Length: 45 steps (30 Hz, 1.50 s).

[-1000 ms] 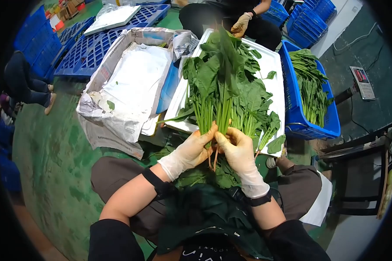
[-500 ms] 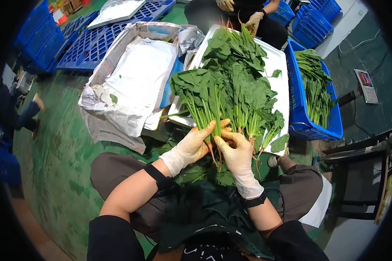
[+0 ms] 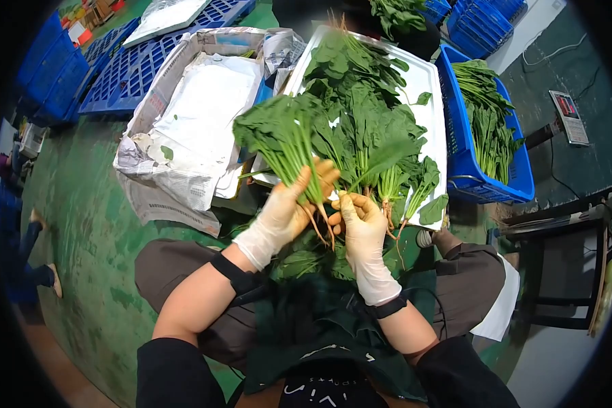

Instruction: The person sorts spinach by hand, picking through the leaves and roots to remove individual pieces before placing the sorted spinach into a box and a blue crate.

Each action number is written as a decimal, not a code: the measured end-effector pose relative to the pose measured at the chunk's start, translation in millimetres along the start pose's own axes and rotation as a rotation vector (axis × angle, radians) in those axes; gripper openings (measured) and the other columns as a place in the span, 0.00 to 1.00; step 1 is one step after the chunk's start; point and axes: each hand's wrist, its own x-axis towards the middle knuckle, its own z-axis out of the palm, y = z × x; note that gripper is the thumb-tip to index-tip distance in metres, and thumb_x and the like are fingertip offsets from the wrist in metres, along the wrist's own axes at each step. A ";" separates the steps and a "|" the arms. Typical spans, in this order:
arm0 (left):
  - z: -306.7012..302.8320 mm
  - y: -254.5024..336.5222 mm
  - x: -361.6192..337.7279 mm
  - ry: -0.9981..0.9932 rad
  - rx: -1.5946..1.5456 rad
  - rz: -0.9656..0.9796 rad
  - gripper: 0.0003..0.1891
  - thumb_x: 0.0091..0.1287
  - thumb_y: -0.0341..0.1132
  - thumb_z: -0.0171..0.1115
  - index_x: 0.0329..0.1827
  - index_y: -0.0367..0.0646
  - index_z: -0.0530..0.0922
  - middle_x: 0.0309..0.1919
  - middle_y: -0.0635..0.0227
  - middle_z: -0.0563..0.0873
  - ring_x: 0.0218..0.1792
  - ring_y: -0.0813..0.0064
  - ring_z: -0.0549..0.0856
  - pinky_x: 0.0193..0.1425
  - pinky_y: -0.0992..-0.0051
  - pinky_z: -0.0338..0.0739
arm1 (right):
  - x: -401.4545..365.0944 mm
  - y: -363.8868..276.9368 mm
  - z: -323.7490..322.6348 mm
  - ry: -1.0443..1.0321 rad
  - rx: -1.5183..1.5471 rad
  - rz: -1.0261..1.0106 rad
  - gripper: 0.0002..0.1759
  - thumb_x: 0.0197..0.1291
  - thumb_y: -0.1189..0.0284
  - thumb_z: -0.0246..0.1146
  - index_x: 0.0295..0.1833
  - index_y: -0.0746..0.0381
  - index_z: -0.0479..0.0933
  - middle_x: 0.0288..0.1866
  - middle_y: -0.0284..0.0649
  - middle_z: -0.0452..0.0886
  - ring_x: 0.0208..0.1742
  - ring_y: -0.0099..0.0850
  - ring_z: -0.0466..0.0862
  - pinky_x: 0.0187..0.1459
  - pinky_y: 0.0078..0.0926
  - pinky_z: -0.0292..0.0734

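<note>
My left hand (image 3: 294,204), gloved, is wrapped round the stems of a bunch of spinach (image 3: 279,139). The bunch's leaves fan out to the upper left and its reddish roots hang below my fingers. Close beside it my right hand (image 3: 362,221), also gloved, pinches the stem of a single spinach leaf (image 3: 386,158), which is blurred and points up to the right. Beyond both hands a heap of spinach plants (image 3: 370,122) lies on a white foam tray (image 3: 428,129), roots towards me. Below my hands, more leaves (image 3: 302,264) lie low near my lap.
Left of the tray stands a newspaper-lined box (image 3: 204,122) with a white sheet inside. At right is a blue crate (image 3: 459,136) of spinach, with a scale (image 3: 570,117) beyond it. A person across the tray holds spinach (image 3: 398,15). Another person's legs (image 3: 37,258) show far left.
My left hand has moved slightly left with the bunch. My right hand has come away from the bunch with a single leaf. Across the tray, spinach has come up by the other person.
</note>
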 end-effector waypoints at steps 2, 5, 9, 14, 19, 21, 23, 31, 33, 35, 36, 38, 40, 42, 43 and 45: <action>-2.2 20.9 5.3 0.083 0.042 0.110 0.20 0.68 0.41 0.55 0.59 0.42 0.67 0.47 0.62 0.80 0.50 0.68 0.80 0.55 0.64 0.77 | -3.8 -23.2 -8.2 -0.273 -0.336 0.109 0.16 0.58 0.66 0.65 0.39 0.70 0.78 0.26 0.38 0.82 0.21 0.21 0.79 0.26 0.19 0.74; -15.2 45.3 11.4 0.099 0.020 0.226 0.19 0.68 0.41 0.56 0.57 0.42 0.68 0.37 0.69 0.79 0.34 0.78 0.79 0.42 0.72 0.80 | -1.2 -67.9 -12.8 -0.644 -0.926 0.146 0.20 0.56 0.61 0.65 0.38 0.70 0.80 0.26 0.47 0.82 0.21 0.29 0.82 0.30 0.27 0.77; -2.6 45.9 8.7 0.206 0.086 0.146 0.14 0.67 0.40 0.59 0.51 0.45 0.73 0.25 0.76 0.73 0.21 0.85 0.71 0.27 0.83 0.72 | 45.9 -81.4 -19.9 -0.182 -1.103 -0.430 0.16 0.55 0.64 0.64 0.35 0.69 0.80 0.29 0.54 0.81 0.31 0.45 0.83 0.36 0.33 0.78; -6.8 25.6 6.4 0.264 0.150 0.029 0.13 0.64 0.34 0.62 0.50 0.45 0.75 0.21 0.77 0.72 0.19 0.84 0.70 0.24 0.81 0.69 | 61.7 -55.1 -32.2 -0.540 -1.690 -0.139 0.30 0.36 0.51 0.74 0.28 0.71 0.79 0.26 0.56 0.79 0.32 0.48 0.82 0.37 0.39 0.76; -2.5 12.2 0.2 0.344 0.128 -0.003 0.08 0.64 0.32 0.62 0.43 0.41 0.75 0.26 0.72 0.78 0.25 0.81 0.78 0.29 0.81 0.75 | 50.4 -54.9 -43.8 -0.407 -1.361 -0.059 0.21 0.50 0.60 0.69 0.31 0.71 0.79 0.23 0.48 0.80 0.23 0.33 0.81 0.27 0.27 0.75; 0.7 4.9 -2.4 0.343 0.165 0.013 0.08 0.64 0.32 0.62 0.43 0.41 0.75 0.29 0.72 0.79 0.27 0.81 0.78 0.30 0.82 0.75 | 36.9 -69.7 -43.7 -0.336 -1.137 0.023 0.18 0.55 0.63 0.67 0.32 0.71 0.79 0.22 0.44 0.81 0.19 0.26 0.79 0.23 0.23 0.72; 4.8 -0.6 -5.4 0.307 0.221 0.005 0.09 0.63 0.33 0.63 0.43 0.41 0.76 0.31 0.71 0.81 0.28 0.81 0.79 0.31 0.82 0.75 | 22.8 -81.4 -46.4 -0.351 -0.560 0.182 0.16 0.59 0.67 0.64 0.39 0.72 0.78 0.24 0.40 0.81 0.15 0.20 0.74 0.20 0.17 0.68; 27.3 -14.1 -15.2 0.096 0.400 0.038 0.13 0.58 0.34 0.70 0.41 0.41 0.77 0.30 0.74 0.81 0.28 0.84 0.77 0.31 0.83 0.73 | 6.4 -51.5 -33.7 -0.378 -0.610 -0.119 0.18 0.58 0.63 0.65 0.43 0.70 0.80 0.31 0.36 0.82 0.26 0.16 0.76 0.29 0.12 0.69; 28.1 -13.5 -15.2 0.100 0.449 0.062 0.14 0.56 0.34 0.71 0.41 0.41 0.77 0.31 0.74 0.81 0.28 0.84 0.77 0.32 0.84 0.73 | 7.9 -48.6 -27.2 -0.417 -0.738 -0.411 0.18 0.57 0.66 0.66 0.45 0.71 0.79 0.32 0.36 0.82 0.27 0.17 0.77 0.29 0.13 0.70; 27.4 -11.8 -14.3 0.100 0.484 0.073 0.15 0.58 0.33 0.69 0.45 0.41 0.75 0.33 0.74 0.79 0.30 0.85 0.76 0.33 0.84 0.72 | -0.1 -55.7 -19.3 -0.299 -0.433 0.000 0.19 0.56 0.69 0.67 0.47 0.72 0.77 0.31 0.35 0.81 0.26 0.18 0.77 0.27 0.14 0.69; 27.3 -11.0 -14.1 0.099 0.485 0.074 0.15 0.58 0.33 0.69 0.45 0.41 0.75 0.33 0.74 0.79 0.30 0.85 0.76 0.33 0.84 0.72 | 0.4 -56.0 -18.9 -0.299 -0.433 -0.002 0.19 0.56 0.69 0.67 0.47 0.72 0.77 0.31 0.35 0.81 0.26 0.18 0.77 0.27 0.14 0.69; 27.1 -9.5 -13.8 0.096 0.490 0.120 0.15 0.56 0.32 0.71 0.43 0.40 0.76 0.34 0.73 0.81 0.31 0.83 0.79 0.34 0.83 0.74 | 1.5 -56.0 -18.2 -0.281 -0.299 0.086 0.19 0.55 0.71 0.68 0.47 0.73 0.76 0.29 0.35 0.80 0.23 0.18 0.76 0.24 0.14 0.68; 30.8 -9.0 -14.4 0.101 0.453 0.156 0.14 0.57 0.31 0.70 0.43 0.39 0.76 0.35 0.72 0.82 0.32 0.83 0.79 0.36 0.82 0.75 | 1.1 -47.4 -15.0 -0.245 -0.226 0.068 0.18 0.55 0.71 0.68 0.46 0.73 0.76 0.29 0.35 0.80 0.22 0.18 0.75 0.23 0.14 0.68; 32.6 -9.3 -14.9 0.111 0.417 0.191 0.14 0.57 0.31 0.70 0.43 0.39 0.76 0.35 0.71 0.83 0.33 0.82 0.80 0.37 0.82 0.76 | -2.3 -39.3 -7.7 -0.211 -0.152 0.055 0.17 0.55 0.72 0.68 0.45 0.72 0.77 0.28 0.35 0.80 0.21 0.18 0.74 0.22 0.14 0.67; 32.7 -9.4 -14.7 0.125 0.352 0.183 0.13 0.59 0.30 0.68 0.45 0.39 0.76 0.37 0.70 0.83 0.34 0.82 0.80 0.37 0.82 0.76 | -4.8 -35.9 -2.7 -0.164 -0.089 0.025 0.16 0.55 0.72 0.68 0.44 0.72 0.77 0.28 0.35 0.80 0.22 0.18 0.74 0.23 0.14 0.68; 32.1 -7.7 -14.9 0.139 0.287 0.174 0.13 0.60 0.28 0.66 0.46 0.39 0.76 0.38 0.69 0.83 0.34 0.82 0.80 0.37 0.82 0.77 | -7.1 -29.7 3.3 -0.116 -0.027 -0.004 0.14 0.55 0.72 0.68 0.42 0.71 0.77 0.27 0.35 0.79 0.22 0.19 0.74 0.24 0.15 0.68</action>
